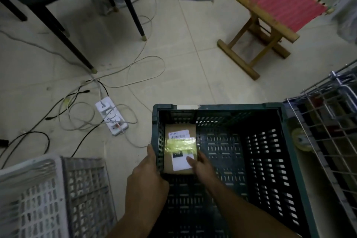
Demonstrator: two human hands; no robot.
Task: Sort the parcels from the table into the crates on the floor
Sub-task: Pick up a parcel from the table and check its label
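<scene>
- Reaching into green crate (216,106) w/ both hands; parcel (180,149) lies on its floor at far-left corner, against left wall.
- L hand (147,176) over crate's left wall, thumb outside it, fingers hidden behind wall by parcel – can't tell if they grip.
- R hand (201,164) on parcel's near-right edge, thumb flat on white label, other fingers tucked down its right side.
- Grey crate (58,195) to left; wire cart (328,121) to right.
- Power strip (112,118) & cables on tiles beyond.
- Far: stool (270,25) w/ red seat, table legs (63,35).
</scene>
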